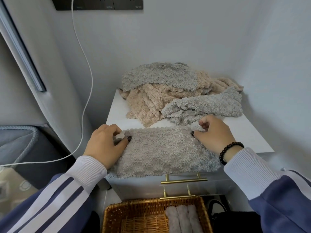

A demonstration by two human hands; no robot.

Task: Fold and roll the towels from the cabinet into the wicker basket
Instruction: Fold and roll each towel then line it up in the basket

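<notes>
On top of the white cabinet (249, 132): one grey towel (161, 148) laid flat at the front edge, plus a loose pile (168, 91) behind it. Pile count, as far as visible: two grey pieces, one on top at the back and one draped front right, and beige cloth between them, at least one piece, exact number unclear. Basket (134, 216) below, in front of the cabinet: one wicker basket holding three rolled pale towels (183, 219) side by side at its right, rolls running front to back.

Flat towel: long axis runs left-right across the cabinet front, scalloped far edge facing the pile, near edge hanging just over the front lip. Left hand (106, 143) sits on the towel's left end, thumb and fingers pinching the far-left corner, which is lifted slightly. Right hand (212, 133) sits on the right end, fingers curled, pinching the far-right corner up off the surface. Both hands clamped on the same towel, one at each end, towel spanning between them. Right hand also just beside the front grey piece of the pile, nearly touching.

Two brass handles (183, 179) on the cabinet front, one above the other, horizontal. One bead bracelet (230, 152) on the right wrist. One white cable (84, 81) hangs down the wall at left from a dark outlet panel (99, 4). Sleeves blue with white stripes, white cuffs.
</notes>
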